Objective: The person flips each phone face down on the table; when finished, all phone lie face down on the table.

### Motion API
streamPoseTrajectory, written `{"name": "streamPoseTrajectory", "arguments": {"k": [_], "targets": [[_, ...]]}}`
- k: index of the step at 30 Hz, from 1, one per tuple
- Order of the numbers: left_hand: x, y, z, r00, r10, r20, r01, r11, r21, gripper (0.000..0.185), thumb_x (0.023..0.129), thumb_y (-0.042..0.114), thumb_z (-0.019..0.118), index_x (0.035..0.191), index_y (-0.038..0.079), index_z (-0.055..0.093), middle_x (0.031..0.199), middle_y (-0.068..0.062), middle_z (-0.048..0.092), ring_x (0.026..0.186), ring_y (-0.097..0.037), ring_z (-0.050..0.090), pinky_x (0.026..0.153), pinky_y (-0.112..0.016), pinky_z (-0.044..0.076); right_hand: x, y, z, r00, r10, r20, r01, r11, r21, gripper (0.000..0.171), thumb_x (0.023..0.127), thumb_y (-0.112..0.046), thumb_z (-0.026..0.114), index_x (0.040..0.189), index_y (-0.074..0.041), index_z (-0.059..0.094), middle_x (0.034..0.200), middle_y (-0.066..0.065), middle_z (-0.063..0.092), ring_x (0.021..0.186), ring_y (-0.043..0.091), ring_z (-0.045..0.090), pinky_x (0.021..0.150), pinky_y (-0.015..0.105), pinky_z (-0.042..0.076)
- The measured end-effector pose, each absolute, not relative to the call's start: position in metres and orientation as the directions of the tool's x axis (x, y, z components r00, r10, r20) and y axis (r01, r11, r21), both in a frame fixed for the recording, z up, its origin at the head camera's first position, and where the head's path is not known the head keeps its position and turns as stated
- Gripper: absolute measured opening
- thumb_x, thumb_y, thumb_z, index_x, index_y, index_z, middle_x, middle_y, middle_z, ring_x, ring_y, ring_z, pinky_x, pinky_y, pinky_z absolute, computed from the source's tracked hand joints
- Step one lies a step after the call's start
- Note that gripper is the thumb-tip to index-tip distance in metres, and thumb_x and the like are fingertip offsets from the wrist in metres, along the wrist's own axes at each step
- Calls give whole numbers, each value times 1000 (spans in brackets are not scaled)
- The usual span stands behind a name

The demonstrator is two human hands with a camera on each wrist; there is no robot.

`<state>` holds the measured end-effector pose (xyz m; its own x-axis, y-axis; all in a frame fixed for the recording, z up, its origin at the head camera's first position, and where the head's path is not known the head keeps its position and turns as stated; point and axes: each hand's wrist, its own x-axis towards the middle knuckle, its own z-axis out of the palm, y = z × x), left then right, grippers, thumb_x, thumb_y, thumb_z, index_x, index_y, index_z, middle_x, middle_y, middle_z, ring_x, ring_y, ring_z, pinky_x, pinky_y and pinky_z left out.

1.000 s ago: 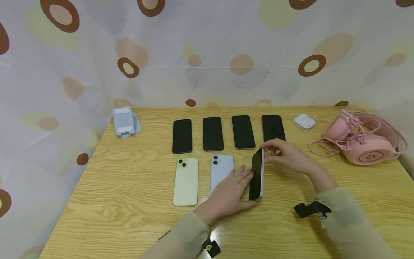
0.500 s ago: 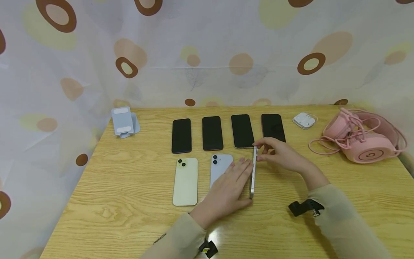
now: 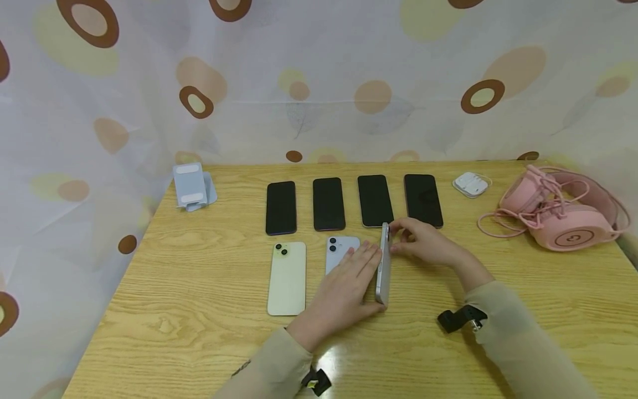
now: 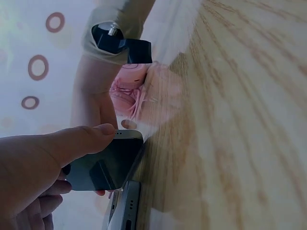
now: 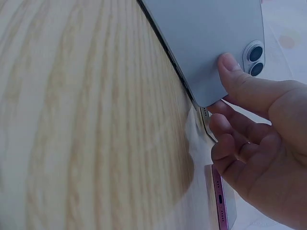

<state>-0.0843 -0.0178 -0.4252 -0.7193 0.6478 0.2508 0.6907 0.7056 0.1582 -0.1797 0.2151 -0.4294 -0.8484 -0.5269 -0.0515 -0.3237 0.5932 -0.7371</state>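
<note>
A silver-white smartphone (image 3: 383, 271) stands tilted on its long edge between both hands, its pale back facing right. My right hand (image 3: 423, 244) pinches its far end, and in the right wrist view the thumb lies on the back (image 5: 206, 43) beside two camera lenses. My left hand (image 3: 339, 288) holds the phone from the other side, fingers along the screen side; in the left wrist view its thumb sits on the near short edge, over the dark screen (image 4: 105, 167). Partly hidden beneath the left hand lies a light blue phone (image 3: 341, 248), back up.
Left of the hands is a pale yellow phone (image 3: 287, 282), camera side up. Several phones (image 3: 329, 204) lie screen up in a row behind. A light blue phone stand (image 3: 190, 187) is at back left; white earphones (image 3: 470, 184) and pink headphones (image 3: 568, 221) are at right.
The held phone has tipped over to the left: its screen showed at first, then its edge, now its back. Both hands have shifted slightly left with it.
</note>
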Motion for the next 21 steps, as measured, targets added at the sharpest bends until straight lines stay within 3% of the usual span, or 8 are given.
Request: {"name": "streamPoseTrajectory", "arguments": {"k": [14, 21], "targets": [[-85, -19, -424, -745, 627, 226, 665, 725, 180, 98, 76, 56, 73, 148, 3, 32, 150, -11, 35, 142, -22, 21, 114, -33, 11, -184, 212, -424, -843, -534, -69, -332, 615, -715, 32, 88, -19, 69, 113, -4, 56, 104, 9, 55, 86, 22, 48, 75, 38, 41], [-86, -19, -424, -763, 607, 222, 645, 736, 206, 100, 74, 58, 74, 147, 2, 34, 149, -11, 37, 142, -22, 22, 115, -34, 11, -186, 209, -421, -825, -559, -78, -364, 633, -684, 34, 89, -20, 68, 116, -3, 56, 107, 10, 55, 90, 23, 48, 78, 40, 41]]}}
